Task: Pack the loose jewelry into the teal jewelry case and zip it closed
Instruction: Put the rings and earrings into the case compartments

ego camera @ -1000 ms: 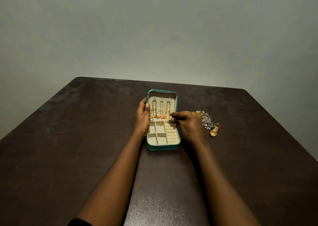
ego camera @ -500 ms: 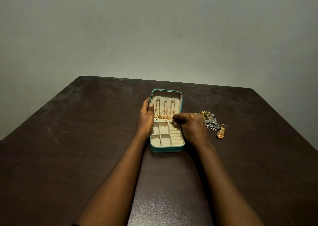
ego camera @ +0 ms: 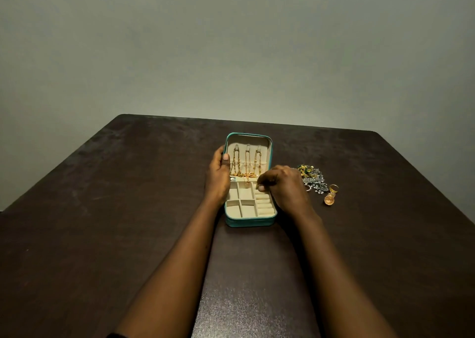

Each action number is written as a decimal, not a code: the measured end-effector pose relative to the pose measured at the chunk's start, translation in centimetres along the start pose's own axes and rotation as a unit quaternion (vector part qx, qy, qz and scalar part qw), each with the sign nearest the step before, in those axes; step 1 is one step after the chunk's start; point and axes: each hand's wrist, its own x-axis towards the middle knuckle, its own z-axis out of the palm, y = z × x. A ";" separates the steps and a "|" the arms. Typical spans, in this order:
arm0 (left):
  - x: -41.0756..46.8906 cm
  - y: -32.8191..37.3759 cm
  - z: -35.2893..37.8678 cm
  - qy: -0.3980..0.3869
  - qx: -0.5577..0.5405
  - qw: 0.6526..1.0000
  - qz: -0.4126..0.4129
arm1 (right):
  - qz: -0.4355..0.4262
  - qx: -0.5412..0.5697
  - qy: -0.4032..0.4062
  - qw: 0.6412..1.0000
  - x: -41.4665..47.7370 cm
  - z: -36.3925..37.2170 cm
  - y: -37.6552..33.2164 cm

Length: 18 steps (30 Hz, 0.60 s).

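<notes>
Since half a second ago the right hand (ego camera: 285,187) has dipped its fingertips from the hinge line to the far end of the ring rolls (ego camera: 264,205); nothing else has shifted. On the dark table (ego camera: 128,209) the teal jewelry case (ego camera: 250,222) lies open, its long axis running away from the person, with three gold necklaces (ego camera: 247,162) hung inside the raised lid. The left hand (ego camera: 218,180) grips the lid's left edge, thumb hooked over the rim. The right hand's fingers are bunched in a pinch; whether they hold anything is too small to tell. The loose jewelry (ego camera: 312,178) and two gold rings (ego camera: 331,195) lie just right of that hand, so it is the nearer one for the next fetch.
</notes>
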 end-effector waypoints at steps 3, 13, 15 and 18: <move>0.0 0.0 0.0 -0.001 0.005 1.000 0.001 | 0.016 0.005 -0.015 1.000 0.1 -0.1 0.1; 0.2 -0.2 0.1 0.006 0.015 1.000 -0.002 | 0.068 0.016 -0.019 0.997 0.0 -0.2 -0.5; 0.2 -0.2 0.1 0.006 0.014 1.000 -0.003 | 0.073 0.021 -0.026 0.997 -0.1 -0.3 -0.4; 0.1 -0.2 0.1 0.007 0.010 1.000 -0.007 | 0.087 0.050 -0.007 0.995 0.1 -1.0 -0.1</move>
